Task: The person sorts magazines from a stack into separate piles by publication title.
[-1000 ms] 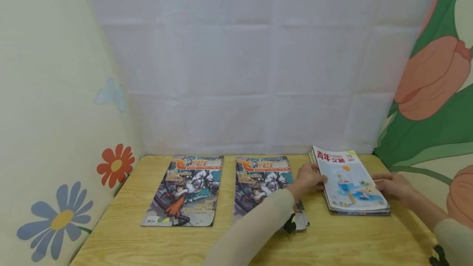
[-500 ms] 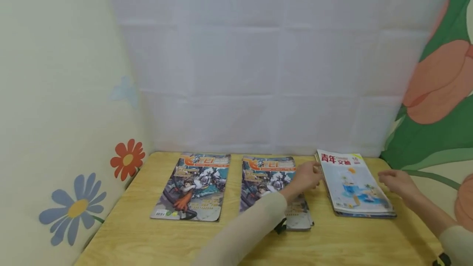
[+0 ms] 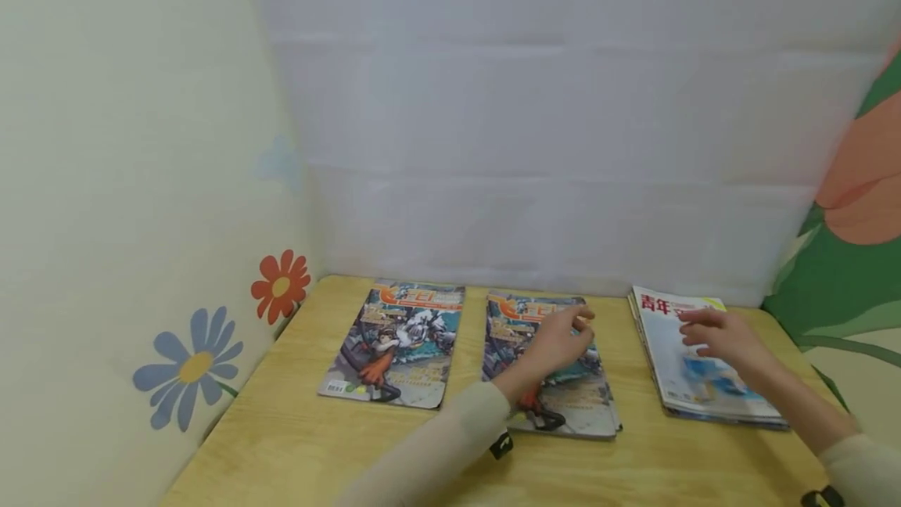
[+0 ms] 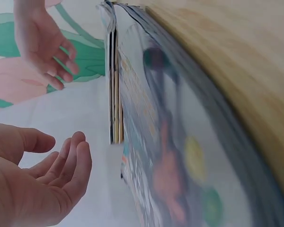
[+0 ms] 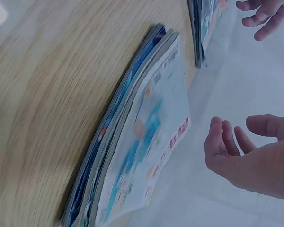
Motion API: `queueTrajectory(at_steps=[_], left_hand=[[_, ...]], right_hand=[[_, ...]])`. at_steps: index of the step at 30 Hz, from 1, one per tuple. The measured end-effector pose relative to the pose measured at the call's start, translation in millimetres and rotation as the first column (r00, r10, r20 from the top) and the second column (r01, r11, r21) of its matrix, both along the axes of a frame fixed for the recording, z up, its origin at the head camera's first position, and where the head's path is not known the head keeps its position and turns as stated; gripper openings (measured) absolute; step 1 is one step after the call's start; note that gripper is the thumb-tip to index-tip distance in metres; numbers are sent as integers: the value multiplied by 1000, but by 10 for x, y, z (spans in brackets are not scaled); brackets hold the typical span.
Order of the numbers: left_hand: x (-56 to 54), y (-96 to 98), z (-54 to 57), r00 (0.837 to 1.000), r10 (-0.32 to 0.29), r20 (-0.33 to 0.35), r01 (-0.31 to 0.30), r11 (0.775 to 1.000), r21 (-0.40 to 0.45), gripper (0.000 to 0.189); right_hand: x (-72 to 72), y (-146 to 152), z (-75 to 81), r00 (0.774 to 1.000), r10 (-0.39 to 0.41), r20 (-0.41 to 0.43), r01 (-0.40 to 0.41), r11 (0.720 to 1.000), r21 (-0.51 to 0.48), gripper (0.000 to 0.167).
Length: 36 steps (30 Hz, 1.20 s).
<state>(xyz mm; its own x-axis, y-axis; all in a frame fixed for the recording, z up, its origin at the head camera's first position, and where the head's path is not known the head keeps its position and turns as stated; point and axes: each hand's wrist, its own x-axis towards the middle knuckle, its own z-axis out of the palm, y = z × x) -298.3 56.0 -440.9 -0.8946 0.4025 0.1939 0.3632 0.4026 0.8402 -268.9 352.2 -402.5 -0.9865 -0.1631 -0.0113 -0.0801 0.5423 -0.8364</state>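
Note:
My left hand (image 3: 558,344) hovers over the middle stack of comic magazines (image 3: 570,413), holding nothing, its fingers loosely bent. In the left wrist view, a gap shows between that hand (image 4: 47,175) and the stack's cover (image 4: 175,156). Over the right-hand stack of magazines (image 3: 669,382), my right hand (image 3: 732,343) is raised with relaxed fingers and nothing in them. That stack's top cover (image 5: 151,127) is white and blue with red lettering; several magazines lie beneath it, their edges showing in the right wrist view.
A comic magazine (image 3: 401,346) with the same cover as the middle stack lies to the left. All rest on a wooden table (image 3: 296,436). Behind the table hangs a creased white cloth (image 3: 535,116). Walls painted with flowers (image 3: 195,368) stand at both sides.
Both hands have come away from the right-hand stack's sides and moved left. The left hand is now above the middle stack, the right above the right-hand one. The head view has turned rightward-shifting the scene.

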Motion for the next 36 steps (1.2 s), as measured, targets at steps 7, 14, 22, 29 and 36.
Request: queueTrajectory(at_steps=[7,14,22,29,36], left_hand=[[162,-370,39,998,23,-63,-28,997,-76,32],[269,-658,15,996,59,-64,-65,993,-96,33],[389,-1037,-70,984,165,-72,-172,980,-97,34],[460,-1264,-155,961,277,-15,-277,958,-70,44],[419,-1404,-228,938,324,124,-311,944,-111,63]], right_hand=[[-44,-364,-38,996,84,35,-83,996,-10,48],[-61,-568,-136,992,127,5,-127,992,-13,44],[-39,-835,-243,987,159,12,-159,987,-2,41],[67,-972,-273,986,157,47,-160,983,86,40],[48,-1048,-297,973,152,176,-169,982,88,42]])
